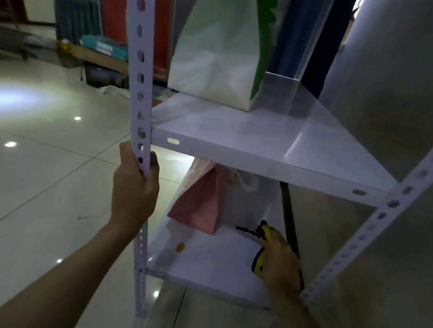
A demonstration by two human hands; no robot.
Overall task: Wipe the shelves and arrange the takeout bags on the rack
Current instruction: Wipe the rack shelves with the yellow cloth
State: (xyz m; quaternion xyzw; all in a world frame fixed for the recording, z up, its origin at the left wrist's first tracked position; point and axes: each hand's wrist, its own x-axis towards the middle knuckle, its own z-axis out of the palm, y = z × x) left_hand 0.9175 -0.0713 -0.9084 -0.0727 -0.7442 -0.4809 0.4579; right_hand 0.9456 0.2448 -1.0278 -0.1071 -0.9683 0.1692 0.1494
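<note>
A white metal rack fills the view. My left hand (pixel 134 189) grips its front left upright post (pixel 139 74) just below the middle shelf (pixel 280 141). On that shelf stands a white takeout bag with a green side (pixel 219 56). A pink bag (pixel 200 202) with white handles stands at the back of the lower shelf (pixel 206 265). My right hand (pixel 281 263) rests on the lower shelf at its right side, pressing on a yellow and black cloth (pixel 259 260). A small yellow scrap (pixel 180 246) lies on the lower shelf near its front left.
A grey wall (pixel 407 91) runs close along the rack's right side. Glossy floor tiles (pixel 34 170) spread to the left. Boxes, a red panel (pixel 112 3) and a dark crate (pixel 101 76) stand behind the rack at the back left.
</note>
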